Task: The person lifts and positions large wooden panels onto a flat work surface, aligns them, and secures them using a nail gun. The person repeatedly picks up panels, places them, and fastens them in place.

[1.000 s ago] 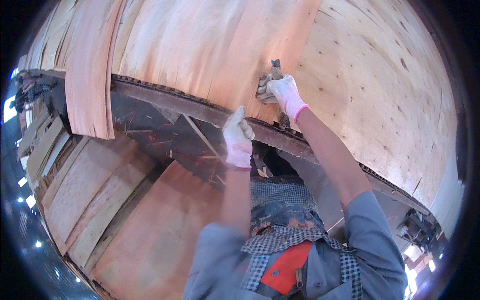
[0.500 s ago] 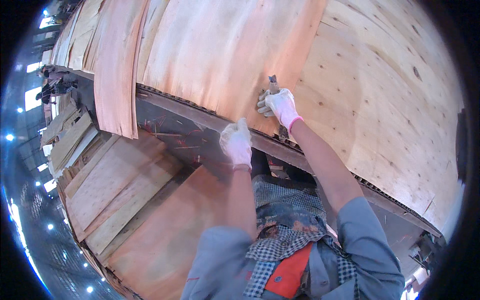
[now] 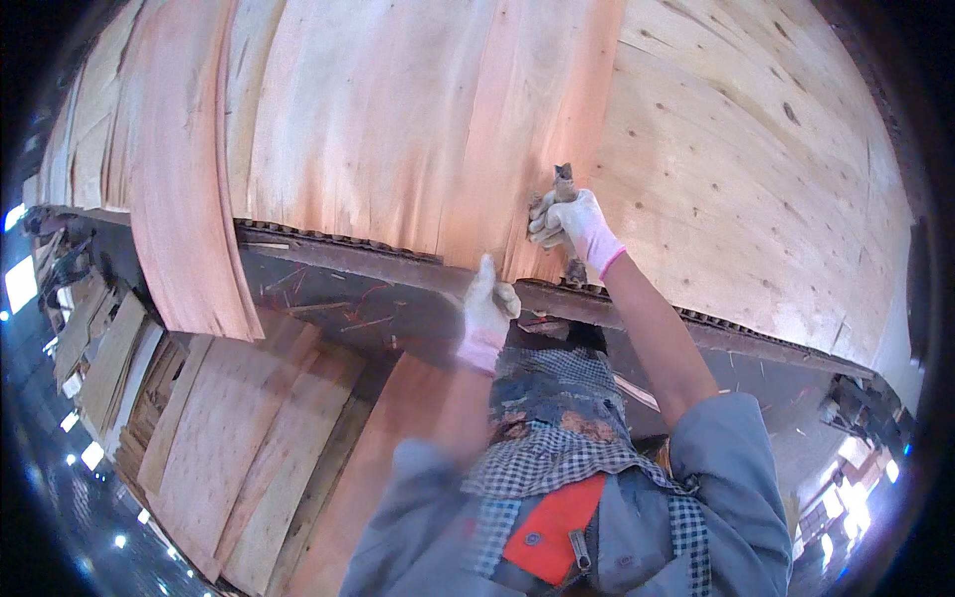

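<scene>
My right hand (image 3: 577,225), in a white work glove with a pink cuff, is wrapped round a worn, brownish, stick-like tool (image 3: 565,182). One end sticks out above the fist and the other below it; its exact kind does not show. The fist rests over a pinkish wood veneer sheet (image 3: 383,129) near its front edge. A narrow dark gap splits that edge between my hands. My gloved left hand (image 3: 487,316) is at the same edge, thumb pointing up and fingers curled closed. Whether veneer lies between its fingers is hidden.
A pale, knotty sheet (image 3: 741,189) lies to the right on the stack. Further left, loose veneer strips (image 3: 184,169) hang over the dark ledge (image 3: 348,261). More sheets (image 3: 239,428) lie lower left, and wood scraps litter the dark surface between.
My view has shifted, so the stack sits differently in the picture. My left hand has moved right and nearer me along the edge, its thumb now raised. My right hand still grips the tool.
</scene>
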{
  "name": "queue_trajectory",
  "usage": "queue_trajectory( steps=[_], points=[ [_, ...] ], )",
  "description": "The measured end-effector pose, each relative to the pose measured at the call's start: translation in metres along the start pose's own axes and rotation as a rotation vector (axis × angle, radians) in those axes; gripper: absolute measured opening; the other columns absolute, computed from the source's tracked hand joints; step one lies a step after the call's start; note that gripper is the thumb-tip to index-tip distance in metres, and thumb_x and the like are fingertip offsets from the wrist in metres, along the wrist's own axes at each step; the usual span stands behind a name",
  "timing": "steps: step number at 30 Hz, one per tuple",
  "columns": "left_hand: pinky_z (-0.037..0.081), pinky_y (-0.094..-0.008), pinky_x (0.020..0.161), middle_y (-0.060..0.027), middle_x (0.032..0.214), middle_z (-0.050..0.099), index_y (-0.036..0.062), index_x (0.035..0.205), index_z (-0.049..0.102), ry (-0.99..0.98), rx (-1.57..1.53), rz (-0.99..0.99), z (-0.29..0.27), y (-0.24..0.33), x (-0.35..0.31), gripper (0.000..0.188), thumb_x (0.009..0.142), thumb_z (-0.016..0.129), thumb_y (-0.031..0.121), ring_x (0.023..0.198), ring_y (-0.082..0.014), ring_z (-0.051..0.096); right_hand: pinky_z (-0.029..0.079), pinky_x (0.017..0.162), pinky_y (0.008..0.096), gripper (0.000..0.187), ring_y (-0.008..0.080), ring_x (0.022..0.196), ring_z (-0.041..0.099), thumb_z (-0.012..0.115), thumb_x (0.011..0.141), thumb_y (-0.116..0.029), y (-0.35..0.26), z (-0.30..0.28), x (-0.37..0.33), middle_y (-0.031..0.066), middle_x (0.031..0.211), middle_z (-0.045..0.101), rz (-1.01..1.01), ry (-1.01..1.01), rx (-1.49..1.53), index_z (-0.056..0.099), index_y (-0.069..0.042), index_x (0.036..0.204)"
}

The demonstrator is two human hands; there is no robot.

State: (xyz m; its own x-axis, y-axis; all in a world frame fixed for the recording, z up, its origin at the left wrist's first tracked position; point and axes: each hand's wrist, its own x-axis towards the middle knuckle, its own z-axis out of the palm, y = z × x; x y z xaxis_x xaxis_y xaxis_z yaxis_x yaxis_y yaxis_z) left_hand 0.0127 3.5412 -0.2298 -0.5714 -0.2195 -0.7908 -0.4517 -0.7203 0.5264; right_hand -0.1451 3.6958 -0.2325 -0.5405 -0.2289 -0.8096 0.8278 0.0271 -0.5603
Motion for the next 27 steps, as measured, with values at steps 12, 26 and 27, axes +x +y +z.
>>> queue_trajectory(
  steps=[12,26,27],
  points=[
    [0.041,-0.0271,0.041,0.0008,0.058,0.054,0.0186,0.082,0.058,-0.1,-0.095,-0.262,-0.004,0.022,0.012,0.033,0.099,0.065,0.046,0.045,-0.0135,0.053,0.062,0.069,0.0412,0.04,0.0323,0.091,0.074,0.067,0.092,-0.01,-0.013,-0.031,-0.015,0.0193,0.118,0.07,-0.201,0.053,0.826,0.06,0.003,0.128],
    [0.043,-0.0261,0.039,-0.0082,0.057,0.065,0.0073,0.063,0.062,-0.092,0.357,0.145,0.008,0.035,-0.014,0.056,0.102,0.058,0.047,0.043,-0.016,0.061,0.056,0.078,0.0449,0.065,0.0376,0.085,0.073,0.068,0.085,-0.059,-0.011,0.053,-0.053,0.0241,0.087,0.074,-0.464,0.111,-1.168,0.076,0.004,0.097],
    [0.043,-0.0253,0.039,-0.0083,0.057,0.065,0.0075,0.06,0.061,-0.114,0.386,0.17,0.007,0.037,-0.013,0.059,0.103,0.057,0.047,0.043,-0.0158,0.061,0.056,0.077,0.0442,0.064,0.0361,0.082,0.074,0.069,0.085,-0.059,-0.012,0.049,-0.051,0.0231,0.084,0.074,-0.376,0.063,-1.085,0.076,0.004,0.097]
  ],
)
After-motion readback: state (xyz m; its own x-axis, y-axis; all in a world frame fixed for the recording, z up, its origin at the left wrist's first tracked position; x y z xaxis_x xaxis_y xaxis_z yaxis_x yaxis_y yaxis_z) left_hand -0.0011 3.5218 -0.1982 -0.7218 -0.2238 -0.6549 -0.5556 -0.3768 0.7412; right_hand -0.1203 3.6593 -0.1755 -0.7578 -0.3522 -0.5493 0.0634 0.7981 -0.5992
